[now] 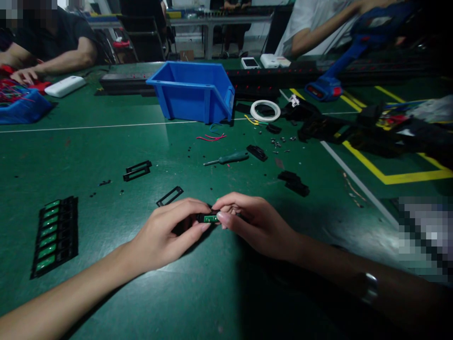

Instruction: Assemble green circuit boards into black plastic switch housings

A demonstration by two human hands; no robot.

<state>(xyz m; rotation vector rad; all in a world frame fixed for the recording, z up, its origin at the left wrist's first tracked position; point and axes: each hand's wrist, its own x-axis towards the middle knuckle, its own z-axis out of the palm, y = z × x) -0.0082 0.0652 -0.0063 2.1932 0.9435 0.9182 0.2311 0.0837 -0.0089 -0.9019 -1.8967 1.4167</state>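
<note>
My left hand point(170, 233) and my right hand point(253, 222) meet low in the middle of the green table. Both pinch one small black part with a green circuit board point(208, 218) in it, held between thumbs and fingertips just above the mat. A black rectangular frame point(170, 196) lies just beyond my left hand. A row of several finished black-and-green parts point(54, 234) lies at the left. A watch sits on my right wrist.
A blue bin point(193, 92) stands at the back centre, a green-handled screwdriver point(228, 158) and red wires point(211, 137) before it. Black parts point(293, 182), small screws and a white tape roll point(265, 111) lie to the right. Other people's arms work at the far edge.
</note>
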